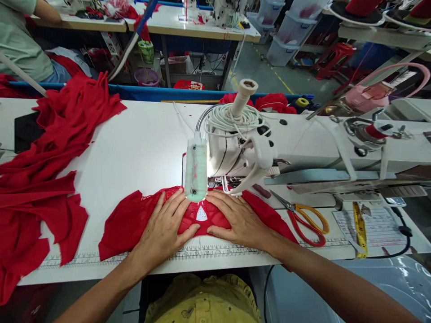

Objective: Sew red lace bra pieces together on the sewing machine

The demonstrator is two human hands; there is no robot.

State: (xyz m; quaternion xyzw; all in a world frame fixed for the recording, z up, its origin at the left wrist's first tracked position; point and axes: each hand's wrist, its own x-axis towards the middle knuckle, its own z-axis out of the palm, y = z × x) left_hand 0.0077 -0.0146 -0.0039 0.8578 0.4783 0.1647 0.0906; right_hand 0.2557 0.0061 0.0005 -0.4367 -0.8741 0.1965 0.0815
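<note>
A red garment piece [123, 222] with lace along its upper edge lies across the front of the sewing machine [232, 152]. My left hand [166, 220] rests flat on its left part, fingers stretched toward the machine. On the right part my right hand [237, 217] also lies flat, with the fingers spread. Between both hands a small white triangle shows through an opening in the red cloth. A pale green lamp [196, 168] hangs above the cloth and hides part of the needle area. The cloth's upper edge reaches the presser foot region.
A heap of red fabric [60, 134] covers the table's left side. To the right lie scissors [305, 220] with orange and red handles, a yellow tape measure [359, 229] and a written paper sheet [373, 226]. A ruler strip [215, 252] runs along the front edge. Another person sits at upper left.
</note>
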